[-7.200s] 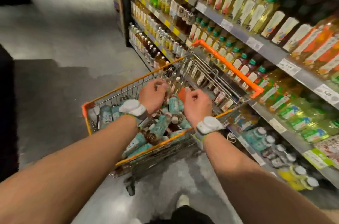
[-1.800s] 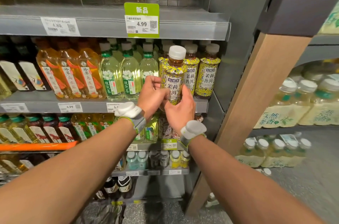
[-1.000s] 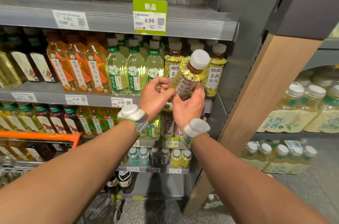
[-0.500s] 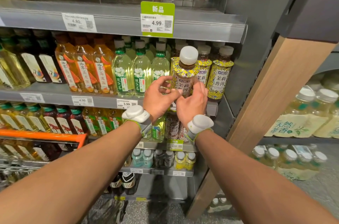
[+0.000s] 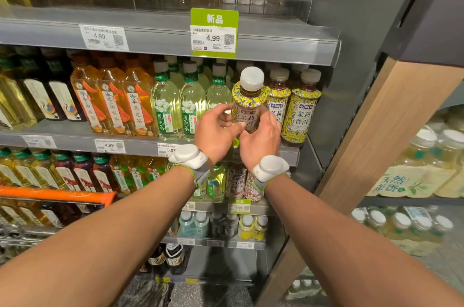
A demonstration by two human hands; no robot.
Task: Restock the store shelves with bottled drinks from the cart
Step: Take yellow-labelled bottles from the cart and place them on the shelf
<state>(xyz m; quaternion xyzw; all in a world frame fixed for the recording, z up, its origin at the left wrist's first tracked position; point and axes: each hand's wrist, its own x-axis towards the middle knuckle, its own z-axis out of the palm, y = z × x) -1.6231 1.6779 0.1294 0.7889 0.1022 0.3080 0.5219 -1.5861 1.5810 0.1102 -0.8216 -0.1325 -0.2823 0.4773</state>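
The middle shelf carries rows of tea bottles, and the orange cart handle shows at lower left. A yellow-labelled bottle is upright at the shelf's front, just beside matching bottles. The left grip and right grip both curl round its lower half.

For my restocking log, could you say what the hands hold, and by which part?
The left hand and right hand grip the yellow-labelled bottle around its lower body.
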